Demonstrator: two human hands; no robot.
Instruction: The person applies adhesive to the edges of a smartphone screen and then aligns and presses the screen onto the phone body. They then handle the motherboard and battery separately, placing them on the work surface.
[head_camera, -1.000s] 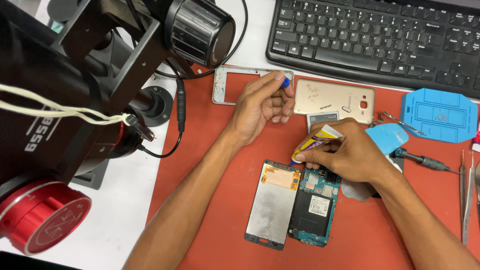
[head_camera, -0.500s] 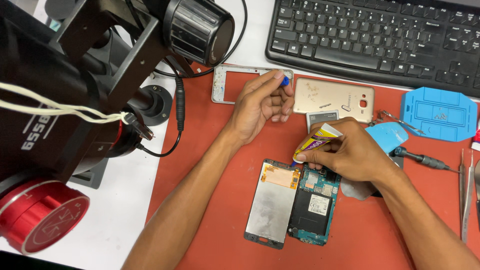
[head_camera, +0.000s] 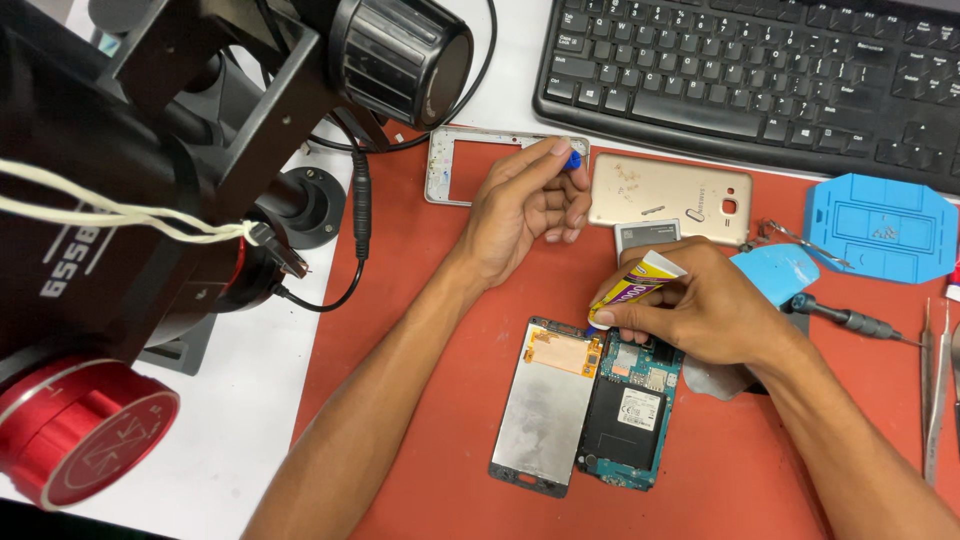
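Note:
My right hand (head_camera: 700, 305) grips a small yellow glue tube (head_camera: 635, 283), its tip down at the top edge of an opened phone. That phone lies as a grey screen panel (head_camera: 545, 410) beside its blue circuit board frame (head_camera: 635, 415) on the red mat (head_camera: 420, 330). My left hand (head_camera: 525, 205) rests higher up, pinching a small blue cap (head_camera: 573, 158) between thumb and fingers, over the corner of a silver phone frame (head_camera: 450, 165). A gold back cover (head_camera: 665, 195) lies between the hands.
A black microscope body (head_camera: 150, 150) with a red ring (head_camera: 85, 430) and cables fills the left. A black keyboard (head_camera: 760, 75) sits along the top. A blue holder tray (head_camera: 880, 225), a blue pick (head_camera: 780, 272), a screwdriver (head_camera: 850, 320) and tweezers (head_camera: 935, 390) lie right.
Both hands have stayed nearly still. The glue tube's tip remains at the top of the opened phone.

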